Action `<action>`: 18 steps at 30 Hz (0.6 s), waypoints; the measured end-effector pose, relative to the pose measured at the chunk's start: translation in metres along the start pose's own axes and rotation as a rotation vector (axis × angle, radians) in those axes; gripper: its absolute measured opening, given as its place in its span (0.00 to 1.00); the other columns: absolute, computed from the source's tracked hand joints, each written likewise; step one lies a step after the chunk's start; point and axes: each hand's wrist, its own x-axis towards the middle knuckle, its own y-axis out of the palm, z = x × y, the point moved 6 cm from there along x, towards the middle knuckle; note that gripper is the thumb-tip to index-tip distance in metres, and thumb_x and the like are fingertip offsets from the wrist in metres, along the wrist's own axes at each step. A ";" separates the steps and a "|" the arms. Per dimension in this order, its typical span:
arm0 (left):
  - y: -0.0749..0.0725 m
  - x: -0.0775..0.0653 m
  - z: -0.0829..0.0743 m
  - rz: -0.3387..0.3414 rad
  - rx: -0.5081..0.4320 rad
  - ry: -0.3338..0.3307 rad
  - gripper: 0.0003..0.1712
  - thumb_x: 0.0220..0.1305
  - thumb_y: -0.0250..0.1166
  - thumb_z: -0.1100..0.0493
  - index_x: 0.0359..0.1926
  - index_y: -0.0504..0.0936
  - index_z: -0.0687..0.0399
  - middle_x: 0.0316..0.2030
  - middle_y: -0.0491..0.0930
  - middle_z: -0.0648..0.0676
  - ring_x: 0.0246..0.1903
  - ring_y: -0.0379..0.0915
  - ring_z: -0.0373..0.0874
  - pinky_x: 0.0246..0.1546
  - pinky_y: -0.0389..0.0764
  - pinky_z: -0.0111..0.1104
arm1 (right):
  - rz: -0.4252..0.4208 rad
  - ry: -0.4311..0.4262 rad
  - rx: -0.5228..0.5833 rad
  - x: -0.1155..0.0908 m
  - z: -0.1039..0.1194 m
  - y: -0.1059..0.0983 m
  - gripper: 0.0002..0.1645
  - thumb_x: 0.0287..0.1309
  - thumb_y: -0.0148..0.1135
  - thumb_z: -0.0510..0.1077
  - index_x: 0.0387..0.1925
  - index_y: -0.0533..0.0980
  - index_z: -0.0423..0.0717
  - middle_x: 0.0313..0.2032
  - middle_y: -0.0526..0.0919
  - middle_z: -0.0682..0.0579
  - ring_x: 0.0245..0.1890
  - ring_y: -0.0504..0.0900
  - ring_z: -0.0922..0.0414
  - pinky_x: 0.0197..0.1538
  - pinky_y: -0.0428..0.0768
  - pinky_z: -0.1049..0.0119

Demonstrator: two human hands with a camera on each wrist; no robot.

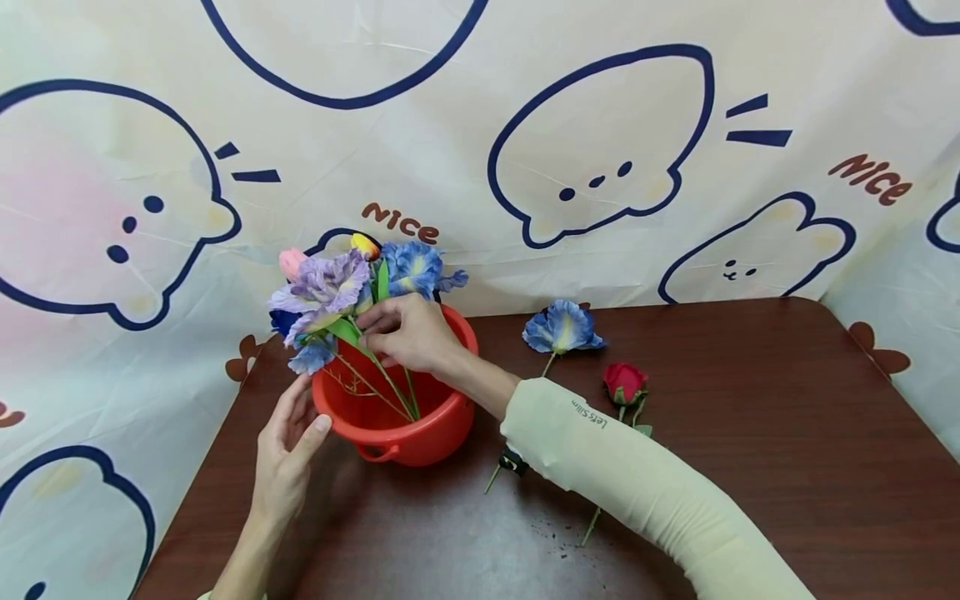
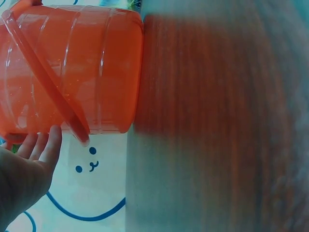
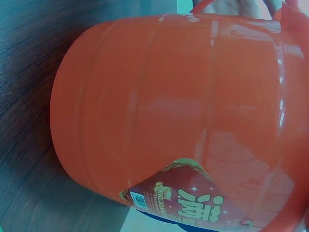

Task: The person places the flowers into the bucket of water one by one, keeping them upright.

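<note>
An orange-red plastic bucket stands upright at the left of the table, with several artificial flowers in it. My right hand reaches over its rim, curled fingers and thumb at a green flower stem just below the lavender flower. Blue flowers, a pink bud and a yellow one cluster around it. Beside the bucket's left side is my left hand, its fingers fairly straight and their tips close to the rim. The left wrist view shows those fingers by the bucket wall.
On the brown table a blue flower and a red rose lie right of the bucket, partly under my right sleeve. Small dark crumbs lie near the front. A printed cloth hangs behind.
</note>
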 end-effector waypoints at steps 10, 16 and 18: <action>0.001 0.000 0.001 -0.003 0.019 -0.012 0.36 0.76 0.57 0.69 0.82 0.64 0.54 0.69 0.78 0.42 0.64 0.79 0.31 0.55 0.84 0.21 | -0.020 0.006 0.002 -0.004 0.002 -0.006 0.09 0.66 0.74 0.39 0.48 0.89 0.44 0.41 0.92 0.50 0.37 0.92 0.54 0.39 0.93 0.60; 0.001 0.000 0.001 -0.011 0.023 -0.016 0.36 0.76 0.57 0.69 0.82 0.65 0.54 0.70 0.78 0.43 0.64 0.79 0.31 0.55 0.84 0.21 | 0.004 0.022 0.036 -0.015 0.009 -0.015 0.13 0.67 0.73 0.39 0.52 0.88 0.43 0.43 0.91 0.49 0.41 0.91 0.52 0.45 0.93 0.54; 0.000 0.000 0.001 -0.009 0.018 -0.016 0.36 0.76 0.57 0.69 0.82 0.65 0.53 0.70 0.78 0.45 0.64 0.79 0.31 0.55 0.84 0.21 | 0.017 0.026 0.056 -0.021 0.013 -0.021 0.15 0.68 0.73 0.39 0.54 0.87 0.43 0.44 0.90 0.48 0.42 0.90 0.53 0.46 0.93 0.54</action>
